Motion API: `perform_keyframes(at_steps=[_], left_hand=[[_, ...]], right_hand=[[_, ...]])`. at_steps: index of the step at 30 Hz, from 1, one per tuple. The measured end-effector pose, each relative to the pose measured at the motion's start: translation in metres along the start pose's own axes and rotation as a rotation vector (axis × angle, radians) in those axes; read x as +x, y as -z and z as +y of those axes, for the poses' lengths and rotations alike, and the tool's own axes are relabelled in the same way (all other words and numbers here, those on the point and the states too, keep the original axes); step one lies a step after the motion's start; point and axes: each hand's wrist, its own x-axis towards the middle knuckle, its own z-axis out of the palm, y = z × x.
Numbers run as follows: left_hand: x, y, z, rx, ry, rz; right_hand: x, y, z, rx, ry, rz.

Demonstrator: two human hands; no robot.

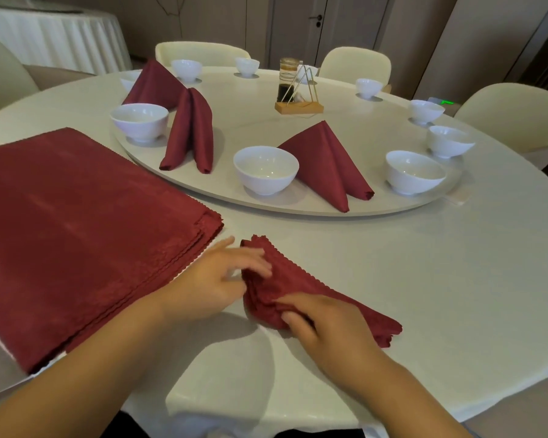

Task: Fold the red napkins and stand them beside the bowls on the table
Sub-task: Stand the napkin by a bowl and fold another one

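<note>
1 red napkin (301,289) is being held on the table (424,279), beside the stack (76,232). folds are being gripped by the right hand (332,327); edge is being touched by the left hand (215,279), grip too blurred to tell.

Nearest us on the table (424,279) we find a folded napkin (301,289), a stack of napkins (76,232) to its left. Behind them the turntable (253,121) carries bowls (265,169) around its rim, standing napkins (326,162) beside three.
</note>
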Motion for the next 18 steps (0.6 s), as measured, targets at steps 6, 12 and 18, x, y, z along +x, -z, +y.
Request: perform_keyframes(at_steps=[6, 12, 18], left_hand=[[0.001, -0.011, 0.005, 0.212, 0.013, -0.130], [0.039, -0.029, 0.017, 0.232, 0.034, 0.107], [0.078, -0.043, 0.019, 0.042, 0.182, 0.271]], right_hand=[[0.017, 0.036, 0.014, 0.390, -0.098, -0.043], [0.041, 0.065, 0.032, 0.466, -0.117, 0.012], [0.060, 0.071, 0.057, 0.484, -0.138, 0.192]])
